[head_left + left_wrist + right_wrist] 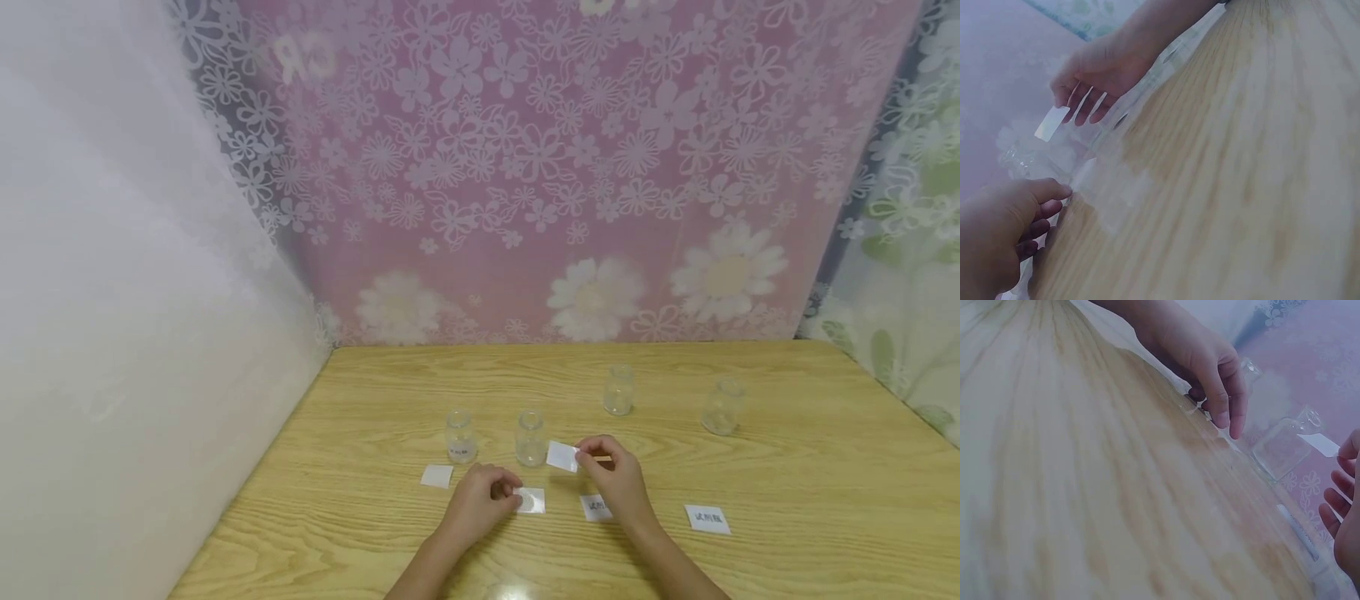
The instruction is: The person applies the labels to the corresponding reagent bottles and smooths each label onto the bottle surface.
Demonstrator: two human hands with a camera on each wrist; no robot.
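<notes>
Between thumb and fingertips my right hand (pixel 618 483) pinches a small white label (pixel 562 456), raised above the table just right of a clear glass jar (pixel 531 437). The right wrist view shows that label (pixel 1319 444) in front of the jar's neck. My left hand (pixel 480 504) has its thumb and forefinger at the left edge of a small clear film piece (pixel 532 500), pinching it low at the tabletop. A printed label (pixel 595 507) lies partly hidden under my right hand. Another glass jar (pixel 461 442), with dark printing on its front, stands behind my left hand.
Two more clear jars stand farther back, one at mid-right (pixel 618 390) and one at right (pixel 722 407). A blank white square (pixel 437 476) lies left of my left hand; a printed label (pixel 707 519) lies at right. Flowered cloth (pixel 487 167) hangs behind the wooden table (pixel 300 517).
</notes>
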